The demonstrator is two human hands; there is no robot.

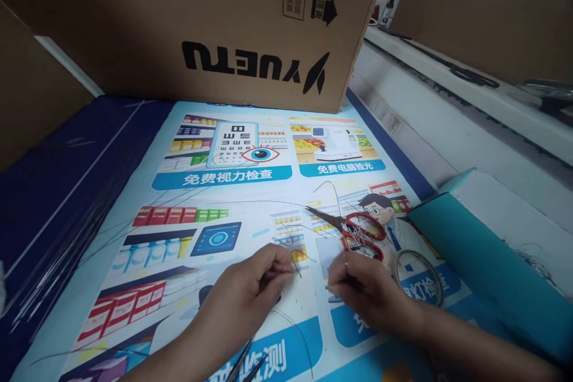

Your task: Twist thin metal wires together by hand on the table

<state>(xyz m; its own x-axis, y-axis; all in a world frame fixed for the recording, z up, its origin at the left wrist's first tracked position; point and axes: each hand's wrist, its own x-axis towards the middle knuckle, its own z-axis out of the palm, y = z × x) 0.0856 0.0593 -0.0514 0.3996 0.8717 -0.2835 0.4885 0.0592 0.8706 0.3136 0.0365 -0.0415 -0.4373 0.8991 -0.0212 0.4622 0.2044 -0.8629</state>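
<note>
Brown cardboard box [201, 30]: stands upright well behind the red-handled scissors [358, 233], its printing upside down.
Printed eye-test poster [224, 191]: lies flat on the tabletop under the scissors and both hands.
Stack of dark blue sheets [67, 161]: far left of the scissors, its edges fanned.
Teal cardboard box [470, 250]: just right of the scissors, lying tilted.
Left hand [250, 292]: in front and left of the scissors, grip pinched shut on the thin grey wire [296, 262].
Right hand [362, 292]: just in front of the scissors, grip pinched tight; the strand inside is too fine to make out.
Clear tape roll [418, 252]: flat, just beside the scissors' handles.
Thin grey wire: a small loop between the two hands, with long strands trailing left of the scissors.
Risk: I judge that the loose strands could snag on the open blades or tangle, and the springy wire could slip from a pinch.
</note>
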